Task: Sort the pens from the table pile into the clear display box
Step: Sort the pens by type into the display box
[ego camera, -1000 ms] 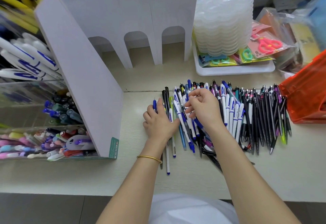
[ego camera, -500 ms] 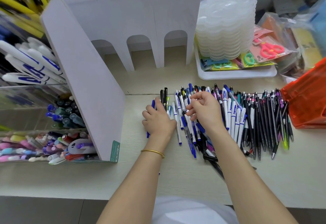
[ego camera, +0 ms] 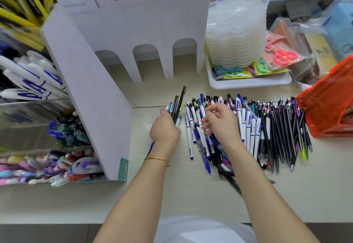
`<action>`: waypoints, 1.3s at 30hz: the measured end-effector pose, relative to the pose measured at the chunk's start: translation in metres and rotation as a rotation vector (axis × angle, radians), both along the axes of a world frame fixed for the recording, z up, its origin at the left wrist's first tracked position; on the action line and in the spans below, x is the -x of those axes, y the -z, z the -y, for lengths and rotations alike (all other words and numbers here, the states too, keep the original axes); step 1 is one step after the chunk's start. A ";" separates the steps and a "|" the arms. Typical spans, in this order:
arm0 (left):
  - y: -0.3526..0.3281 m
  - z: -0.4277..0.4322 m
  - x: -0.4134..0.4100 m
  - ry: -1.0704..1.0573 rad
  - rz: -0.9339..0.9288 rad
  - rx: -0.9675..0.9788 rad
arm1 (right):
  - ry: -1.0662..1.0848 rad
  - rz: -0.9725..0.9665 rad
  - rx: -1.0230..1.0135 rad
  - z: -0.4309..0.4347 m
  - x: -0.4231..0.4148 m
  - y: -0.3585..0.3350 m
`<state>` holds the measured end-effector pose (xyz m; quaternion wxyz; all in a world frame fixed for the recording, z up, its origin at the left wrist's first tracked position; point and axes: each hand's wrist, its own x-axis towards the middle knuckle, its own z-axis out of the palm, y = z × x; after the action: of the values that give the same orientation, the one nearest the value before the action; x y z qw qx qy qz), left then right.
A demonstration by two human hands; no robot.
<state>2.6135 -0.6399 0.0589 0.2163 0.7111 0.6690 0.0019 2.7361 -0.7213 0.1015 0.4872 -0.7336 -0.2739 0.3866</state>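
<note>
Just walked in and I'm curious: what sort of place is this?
Probably a stationery shop or stockroom: a big pile of pens on the table, clear display boxes full of markers, and packaged scissors in a white tray.

Pens (ego camera: 267, 128) piled, box (ego camera: 38, 128) left

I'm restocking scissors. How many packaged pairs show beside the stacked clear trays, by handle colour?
Pink-handled scissors: 1
Green-handled scissors: 2
Total: 3
A blue item beside them is too hidden to name, so it is not counted.
</note>
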 end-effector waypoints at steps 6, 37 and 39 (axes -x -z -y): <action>-0.041 -0.001 0.013 -0.143 0.624 -0.010 | -0.064 -0.096 0.019 -0.001 0.022 0.000; -0.097 0.024 0.025 0.255 1.286 -0.174 | 0.310 -1.348 -0.266 -0.021 0.081 -0.017; -0.095 0.028 0.025 0.206 1.309 -0.168 | 0.284 -1.341 -0.275 -0.023 0.081 -0.019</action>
<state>2.5882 -0.6678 0.1543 0.5205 0.6381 0.3258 0.4645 2.6550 -0.6985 0.1209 0.6855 -0.2969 0.1381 0.6502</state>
